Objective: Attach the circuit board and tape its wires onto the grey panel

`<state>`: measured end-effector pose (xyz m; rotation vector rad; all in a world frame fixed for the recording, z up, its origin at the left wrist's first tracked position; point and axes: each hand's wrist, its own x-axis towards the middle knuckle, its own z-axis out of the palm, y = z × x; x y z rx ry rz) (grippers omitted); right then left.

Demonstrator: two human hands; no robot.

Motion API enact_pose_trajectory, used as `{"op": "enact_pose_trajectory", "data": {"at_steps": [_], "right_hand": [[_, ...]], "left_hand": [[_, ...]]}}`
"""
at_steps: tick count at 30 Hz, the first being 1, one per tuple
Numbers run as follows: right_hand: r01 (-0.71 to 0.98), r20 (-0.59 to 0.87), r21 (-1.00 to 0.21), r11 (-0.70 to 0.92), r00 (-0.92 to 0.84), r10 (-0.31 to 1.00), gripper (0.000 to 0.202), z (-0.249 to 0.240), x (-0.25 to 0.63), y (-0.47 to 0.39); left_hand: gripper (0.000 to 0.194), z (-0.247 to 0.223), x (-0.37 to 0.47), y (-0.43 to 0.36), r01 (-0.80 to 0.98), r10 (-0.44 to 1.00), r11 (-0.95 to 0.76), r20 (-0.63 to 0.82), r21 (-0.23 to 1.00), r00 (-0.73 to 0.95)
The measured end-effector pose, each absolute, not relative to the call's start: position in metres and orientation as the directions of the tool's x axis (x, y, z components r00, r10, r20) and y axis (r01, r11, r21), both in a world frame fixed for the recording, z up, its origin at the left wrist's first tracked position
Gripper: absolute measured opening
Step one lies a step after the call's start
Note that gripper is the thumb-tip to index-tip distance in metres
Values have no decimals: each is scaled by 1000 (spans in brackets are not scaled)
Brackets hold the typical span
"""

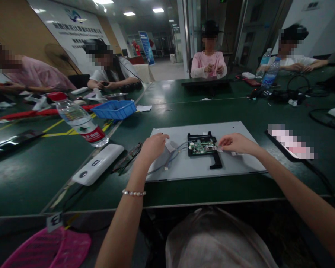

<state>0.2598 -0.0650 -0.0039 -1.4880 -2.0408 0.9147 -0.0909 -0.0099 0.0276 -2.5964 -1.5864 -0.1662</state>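
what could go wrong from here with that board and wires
The left hand might snag the wires running from the circuit board across the panel. The right hand, close to the board's edge, may scrape its exposed face. The bottle left of the panel could topple if knocked.

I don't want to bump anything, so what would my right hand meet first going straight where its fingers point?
Your right hand would probably meet the right edge of the board, or the small pale piece there; depth is unclear, so I can't tell which.

Circuit board (198, 149) on the panel (190, 168) — bottle (82, 123) and tray (115, 112) left, phone (290, 143) right.
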Motion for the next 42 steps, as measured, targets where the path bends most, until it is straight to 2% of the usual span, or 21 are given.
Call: {"op": "enact_pose_trajectory", "data": {"at_steps": [4, 7, 12, 17, 23, 26, 29, 35, 38, 42], "right_hand": [[682, -22, -713, 165, -257, 966, 25, 0, 262, -66], [711, -11, -673, 204, -286, 958, 27, 2, 257, -69], [720, 21, -644, 259, -322, 947, 18, 1, 249, -72], [732, 12, -653, 195, -247, 969, 19, -3, 265, -64], [857, 26, -501, 122, -125, 992, 18, -18, 295, -50], [882, 104, -451, 135, -98, 990, 26, -18, 298, -48], [876, 176, -430, 221, -158, 972, 32, -6, 288, -46], [841, 159, -347, 416, -384, 910, 36, 25, 245, -31], [851, 151, -278, 445, -419, 895, 32, 23, 227, -17], [858, 145, -250, 448, -425, 894, 24, 11, 215, -3]], "left_hand": [[35, 24, -92, -8, 895, 880, -439, 164, -81, 447], [40, 22, -93, -6, 908, 888, -404, 190, -109, 418], [41, 23, -92, -7, 909, 894, -393, 173, -139, 413], [40, 25, -89, -9, 910, 895, -384, 179, -158, 409], [37, 26, -89, -7, 918, 902, -366, 185, -154, 390], [32, 26, -90, -8, 910, 895, -382, 181, -162, 408], [31, 27, -89, -9, 901, 886, -398, 182, -173, 426], [31, 27, -89, -9, 904, 888, -386, 191, -181, 418], [31, 25, -89, -8, 911, 894, -376, 193, -170, 405], [30, 25, -89, -8, 912, 892, -377, 203, -165, 405]]}}
